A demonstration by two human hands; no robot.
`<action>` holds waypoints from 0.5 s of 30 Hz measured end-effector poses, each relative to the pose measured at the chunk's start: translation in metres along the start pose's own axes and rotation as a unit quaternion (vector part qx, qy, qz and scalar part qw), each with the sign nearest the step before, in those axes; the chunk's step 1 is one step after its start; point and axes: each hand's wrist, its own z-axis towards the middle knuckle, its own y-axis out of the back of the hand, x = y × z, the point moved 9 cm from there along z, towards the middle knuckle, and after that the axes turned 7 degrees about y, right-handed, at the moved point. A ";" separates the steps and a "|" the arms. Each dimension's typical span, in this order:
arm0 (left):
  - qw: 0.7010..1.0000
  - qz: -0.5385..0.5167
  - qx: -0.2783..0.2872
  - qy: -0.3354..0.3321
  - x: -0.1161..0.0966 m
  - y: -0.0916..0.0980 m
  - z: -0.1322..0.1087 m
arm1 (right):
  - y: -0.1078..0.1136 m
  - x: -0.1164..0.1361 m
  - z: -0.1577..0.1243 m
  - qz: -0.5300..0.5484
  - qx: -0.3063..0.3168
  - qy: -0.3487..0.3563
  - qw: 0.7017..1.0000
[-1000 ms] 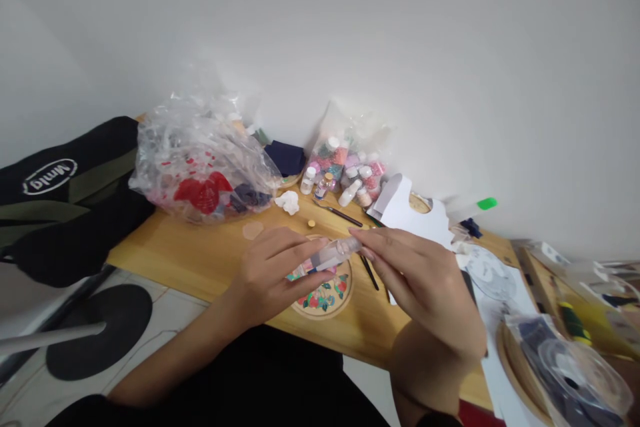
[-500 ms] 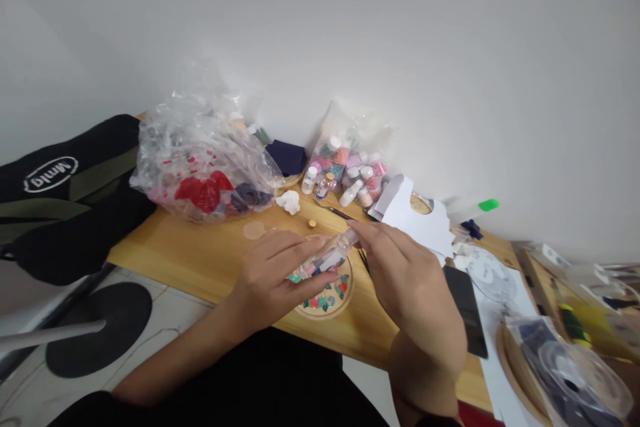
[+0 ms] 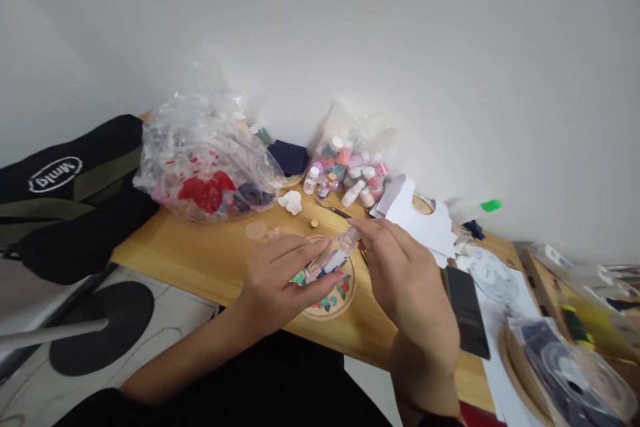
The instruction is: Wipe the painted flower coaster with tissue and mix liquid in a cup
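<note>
Between thumb and fingers, my left hand [image 3: 277, 283] grips a small clear bottle [image 3: 336, 259] with a label, tilted up to the right. The fingertips of my right hand [image 3: 407, 280] are closed on the bottle's neck end; whether a cap is there I cannot make out. Below the bottle lies a round wooden disc [image 3: 344, 305] with a painted-looking pattern of red, green and blue pieces, partly covered by my left hand. A little cork stopper [image 3: 314, 223] rests on the table beyond it. A thin dark tool [image 3: 336, 211] lies behind my right fingers.
At the back left stands a large clear plastic bag [image 3: 207, 160] with red items. Bags of small jars [image 3: 367, 177], a corked bottle [image 3: 327, 185] and crumpled tissue [image 3: 291, 202] line the wall side. To the right are a phone [image 3: 467, 312], white paper [image 3: 420, 220] and a spool [image 3: 575, 380].
Both hands keep hold of the bottle, with only slight shifts of the fingers and wrist. The whole view has moved a little.
</note>
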 end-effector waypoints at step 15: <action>1.000 0.023 -0.014 -0.007 0.007 0.004 0.001 | 0.019 -0.007 0.006 0.190 -0.044 -0.001 0.981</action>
